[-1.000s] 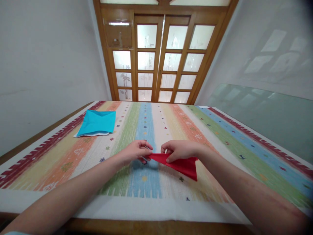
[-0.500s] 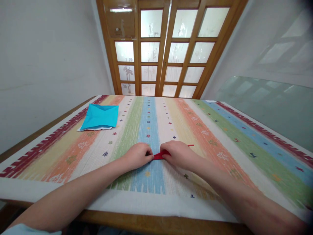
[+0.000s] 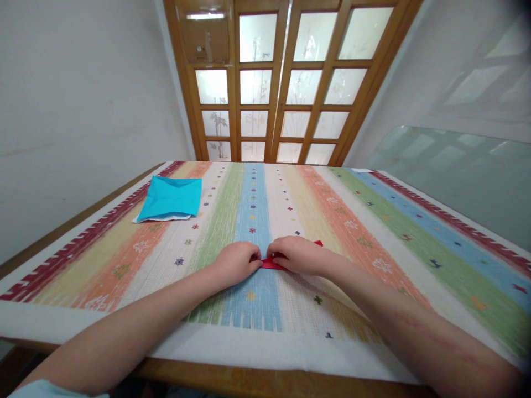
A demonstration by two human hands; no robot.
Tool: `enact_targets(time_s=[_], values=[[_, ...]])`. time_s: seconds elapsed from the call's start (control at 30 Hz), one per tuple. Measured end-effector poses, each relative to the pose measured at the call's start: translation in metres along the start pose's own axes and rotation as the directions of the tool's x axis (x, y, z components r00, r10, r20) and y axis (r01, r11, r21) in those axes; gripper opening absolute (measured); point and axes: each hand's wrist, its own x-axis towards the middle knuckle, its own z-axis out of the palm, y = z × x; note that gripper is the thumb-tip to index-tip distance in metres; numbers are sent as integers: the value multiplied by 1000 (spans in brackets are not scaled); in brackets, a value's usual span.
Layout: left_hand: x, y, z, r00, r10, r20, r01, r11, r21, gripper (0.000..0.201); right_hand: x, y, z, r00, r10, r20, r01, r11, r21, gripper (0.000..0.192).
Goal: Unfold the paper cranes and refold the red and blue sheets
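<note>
A red folded piece of paper [image 3: 271,263] lies low over the blue stripe of the tablecloth, between my hands. My left hand [image 3: 240,261] pinches its left end between thumb and fingertips. Fingers bent, my right hand [image 3: 295,255] grips the paper a little farther right and covers much of it. Past the right knuckles a small red tip of the paper sticks out. The rest of its shape is hidden under the right hand.
A stack of blue paper [image 3: 172,198] with white sheets beneath lies at the far left of the striped tablecloth [image 3: 215,232]. Glass-paned wooden doors [image 3: 269,83] stand behind the table. A pale glass panel [image 3: 456,177] leans along the right wall.
My right hand has shifted slightly left along the red paper. The red bit past its knuckles now looks shorter and wider. My left hand stays nearly where it was.
</note>
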Motion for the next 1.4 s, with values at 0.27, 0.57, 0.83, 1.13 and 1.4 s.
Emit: enact_targets(time_s=[0.27, 0.57, 0.83, 1.13, 1.4], values=[[-4, -7, 10, 970, 218, -104, -209, 974, 89, 13, -17, -9, 19, 953, -186, -239, 161, 979, -123, 16], [-7, -8, 7, 907, 420, -30, -389, 862, 324, 25, -36, -2, 32, 932, -241, -269, 132, 920, -369, 17], [-4, -16, 3, 859, 513, 15, -486, 804, 344, 21, -46, -13, 40, 936, -213, -280, 91, 915, -392, 30], [-2, -19, 4, 842, 538, 45, -517, 781, 350, 24, -51, -13, 53, 925, -208, -317, 92, 934, -344, 32], [-10, -16, -11, 871, 478, 115, -485, 801, 350, 22, -49, -14, 57, 939, -155, -308, 52, 947, -317, 31]])
